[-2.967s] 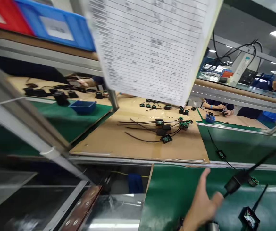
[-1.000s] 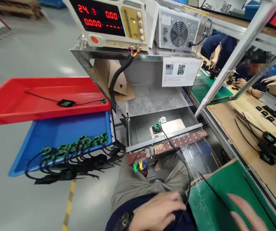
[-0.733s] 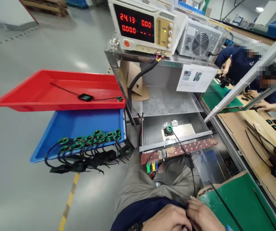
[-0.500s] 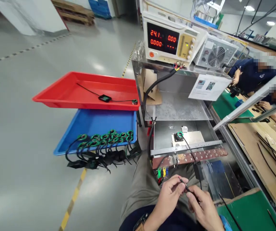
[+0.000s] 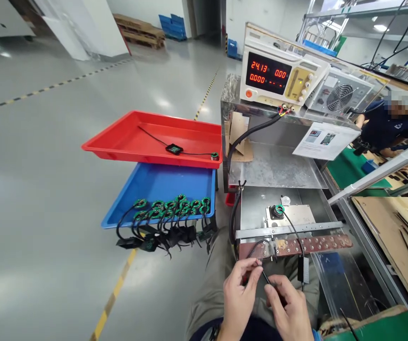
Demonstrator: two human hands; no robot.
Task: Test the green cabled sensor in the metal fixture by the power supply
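Left hand (image 5: 238,296) and right hand (image 5: 291,308), fingers clamped on a thin black round cable (image 5: 266,279); a slack pinch could drop it!

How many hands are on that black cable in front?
2: the left hand pinches the cable near its tip, and the right hand holds it further along. No others show on it.

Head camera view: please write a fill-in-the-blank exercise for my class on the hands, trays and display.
1. The left hand and right hand hold a cable coloured ____.
2. The tray bearing one cabled part is ____.
3. The other tray, with many green-ringed parts, is ____.
4. The display reads ____ at top left.

Missing words: black; red; blue; 24.13.
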